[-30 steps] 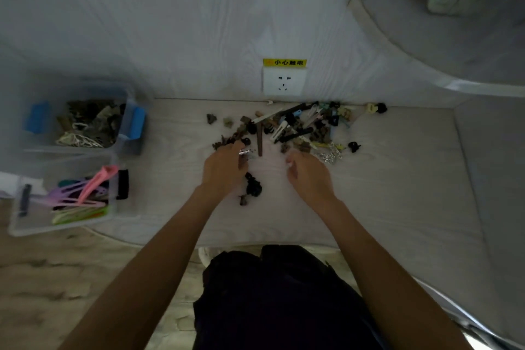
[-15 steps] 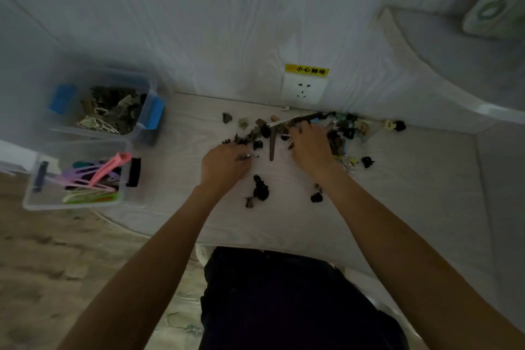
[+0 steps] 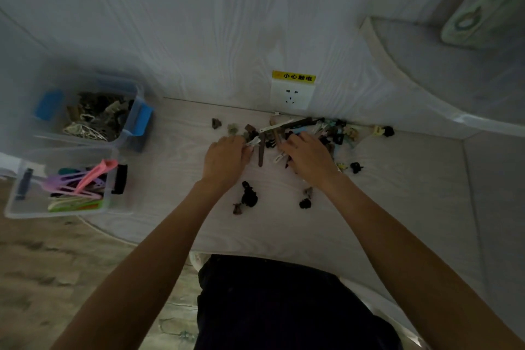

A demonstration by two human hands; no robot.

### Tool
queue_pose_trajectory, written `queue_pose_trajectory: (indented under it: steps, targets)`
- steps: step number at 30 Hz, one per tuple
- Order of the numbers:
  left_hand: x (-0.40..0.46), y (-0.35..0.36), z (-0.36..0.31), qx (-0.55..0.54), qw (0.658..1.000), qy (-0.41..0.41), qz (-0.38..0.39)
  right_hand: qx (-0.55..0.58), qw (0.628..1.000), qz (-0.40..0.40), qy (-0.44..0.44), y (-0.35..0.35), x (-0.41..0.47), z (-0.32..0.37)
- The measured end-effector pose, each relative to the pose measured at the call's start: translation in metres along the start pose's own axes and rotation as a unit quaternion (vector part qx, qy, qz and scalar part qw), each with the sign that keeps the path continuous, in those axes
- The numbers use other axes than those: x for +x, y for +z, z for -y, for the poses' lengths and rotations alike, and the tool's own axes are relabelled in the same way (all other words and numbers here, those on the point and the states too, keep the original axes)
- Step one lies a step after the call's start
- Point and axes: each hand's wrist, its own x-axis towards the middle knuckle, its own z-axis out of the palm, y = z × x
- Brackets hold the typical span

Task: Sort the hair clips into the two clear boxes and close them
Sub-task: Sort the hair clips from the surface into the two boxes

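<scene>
Sitting at the left edge of the frame: two clear boxes, lids off. Upper box (image 3: 133, 111), blue latches, holding small dark and cream claw clips; lower box (image 3: 110, 179) holding long pink, purple and green clips. Reaching at centre: left hand (image 3: 224, 159), fingers curled over a small pale clip (image 3: 253, 141), grip unclear. Just right, right hand (image 3: 311, 155) pressing palm-down, fingers spread, into the pile of hair clips (image 3: 326, 129) below the wall socket (image 3: 292, 94).

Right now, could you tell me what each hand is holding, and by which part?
The left hand pinches a small silvery clip by one end. The right hand rests on the clip pile; its hold cannot be told.
</scene>
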Motion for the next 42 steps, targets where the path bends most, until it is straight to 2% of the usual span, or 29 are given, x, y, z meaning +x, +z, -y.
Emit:
queue_pose_trajectory:
  steps: [4, 7, 17, 20, 24, 26, 28, 30, 32, 33, 37, 42]
  targets:
    - [0.009, 0.007, -0.028, 0.049, 0.998, -0.008, 0.046, -0.027, 1.000, 0.001, 0.000, 0.003, 0.008, 0.000]
    - [0.013, 0.014, -0.036, 0.053, 0.995, -0.034, 0.074, -0.027, 0.999, -0.006, -0.039, 0.003, 0.011, -0.005]
    - [0.016, 0.011, -0.026, 0.108, 0.988, -0.046, 0.100, -0.075, 0.990, 0.035, -0.111, 0.000, 0.008, -0.012]
    - [0.009, 0.008, -0.021, 0.101, 0.990, -0.037, 0.087, -0.103, 0.985, 0.064, -0.122, 0.003, 0.007, -0.016]
    - [-0.001, 0.009, -0.002, 0.023, 0.999, -0.019, 0.040, -0.069, 0.991, 0.034, -0.109, 0.004, 0.008, -0.014]
    - [-0.005, 0.008, 0.008, -0.032, 0.999, 0.001, 0.034, -0.002, 0.996, 0.030, -0.081, -0.001, 0.011, -0.010]
    - [-0.009, 0.005, 0.016, -0.093, 0.995, 0.000, 0.040, 0.081, 0.996, 0.036, 0.025, -0.013, 0.018, -0.005]
    - [-0.012, -0.001, 0.023, -0.146, 0.988, -0.022, 0.048, 0.136, 0.983, 0.002, 0.122, -0.020, 0.026, -0.004]
    - [-0.014, -0.004, 0.030, -0.164, 0.984, -0.033, 0.062, 0.142, 0.974, -0.025, 0.176, -0.019, 0.035, -0.004]
    - [-0.014, -0.004, 0.034, -0.161, 0.985, -0.029, 0.062, 0.129, 0.971, -0.011, 0.202, -0.017, 0.040, -0.003]
    - [-0.008, -0.008, 0.039, -0.142, 0.989, -0.023, 0.044, 0.070, 0.962, 0.086, 0.251, 0.000, 0.056, 0.007]
    - [0.010, -0.013, 0.045, -0.181, 0.983, -0.015, 0.040, 0.078, 0.958, 0.100, 0.257, 0.007, 0.052, 0.030]
